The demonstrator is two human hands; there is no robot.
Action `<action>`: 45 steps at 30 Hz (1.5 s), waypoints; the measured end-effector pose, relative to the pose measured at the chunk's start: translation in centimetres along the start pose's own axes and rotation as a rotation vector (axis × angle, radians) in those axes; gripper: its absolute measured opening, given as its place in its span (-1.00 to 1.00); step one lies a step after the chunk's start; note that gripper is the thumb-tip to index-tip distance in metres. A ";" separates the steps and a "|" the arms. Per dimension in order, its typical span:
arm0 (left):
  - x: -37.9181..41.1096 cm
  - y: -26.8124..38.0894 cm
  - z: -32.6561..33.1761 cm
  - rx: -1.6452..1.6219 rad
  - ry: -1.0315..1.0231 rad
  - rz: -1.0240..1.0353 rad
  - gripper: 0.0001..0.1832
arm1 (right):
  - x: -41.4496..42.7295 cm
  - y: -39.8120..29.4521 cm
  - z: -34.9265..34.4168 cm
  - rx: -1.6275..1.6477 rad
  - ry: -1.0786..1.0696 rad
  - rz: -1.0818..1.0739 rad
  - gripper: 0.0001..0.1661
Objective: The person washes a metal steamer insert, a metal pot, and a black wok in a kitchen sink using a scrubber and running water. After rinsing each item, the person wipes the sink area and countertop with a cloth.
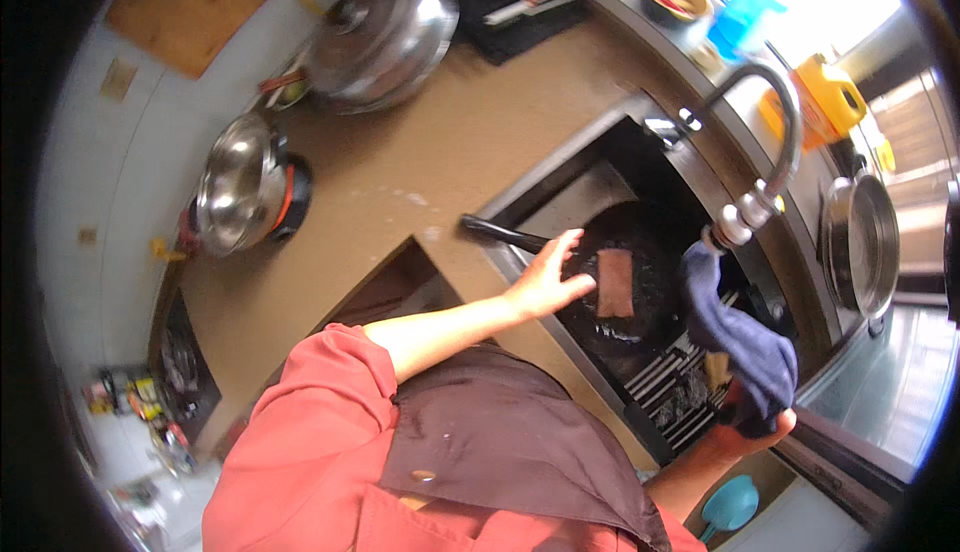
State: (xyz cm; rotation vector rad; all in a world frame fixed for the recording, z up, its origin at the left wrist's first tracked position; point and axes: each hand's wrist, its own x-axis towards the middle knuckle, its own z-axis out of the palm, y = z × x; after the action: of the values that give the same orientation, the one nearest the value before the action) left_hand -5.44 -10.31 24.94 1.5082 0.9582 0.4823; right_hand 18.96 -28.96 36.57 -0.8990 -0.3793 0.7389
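Observation:
My left hand point(551, 279) is over the sink's near edge with its fingers apart and nothing in them. Beside it lies a dark frying pan point(655, 282) in the sink point(525, 188), its black handle point(504, 234) jutting over the rim. A flat, pinkish-brown rectangular piece point(616, 283), perhaps a scouring pad, rests inside the pan. My right hand point(754, 432) grips the lower end of a dark blue cloth point(750, 345) at the sink's right side. The cloth's upper end meets the nozzle of the curved faucet point(787, 124); I cannot tell whether it is fastened there.
A black slatted rack point(675, 383) sits in the sink. A large lidded metal pot point(382, 41) and a steel bowl point(244, 184) stand on the brown counter point(420, 147). Along the window ledge are a yellow jug point(829, 98), a blue bottle point(742, 19) and a round metal pan point(862, 244).

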 end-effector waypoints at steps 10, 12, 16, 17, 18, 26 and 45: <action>-13.7 1.4 -13.9 -0.178 0.278 0.345 -0.61 | -4.9 11.1 21.7 -0.051 -0.535 0.424 -0.66; -15.7 1.8 -18.2 -0.135 0.496 0.357 -0.61 | -4.1 13.6 22.6 -0.233 -0.707 0.440 -0.67; -16.6 -0.6 -25.2 0.361 0.732 0.491 -0.46 | -3.6 21.5 26.0 -0.805 -0.860 0.243 -0.76; -16.1 -2.0 -26.6 0.434 0.730 0.487 -0.44 | -2.9 24.5 25.6 -1.007 -0.868 0.222 -0.74; -15.4 -5.2 -28.1 0.713 0.696 0.442 -0.40 | -2.9 27.2 25.5 -1.227 -0.901 -0.055 -0.67; -19.8 -16.8 -28.5 0.625 0.573 0.136 -0.52 | -13.4 46.2 30.6 -1.763 -0.554 0.049 0.04; -28.3 -10.6 -46.6 -1.098 1.004 -0.493 -0.69 | -13.6 49.3 36.8 -1.325 -1.755 -0.413 -0.23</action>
State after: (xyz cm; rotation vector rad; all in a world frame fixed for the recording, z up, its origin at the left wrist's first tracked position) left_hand -60.49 -4.81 30.08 -0.0515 1.4020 1.1848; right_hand -32.61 2.00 17.80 -1.0449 -2.7474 0.6598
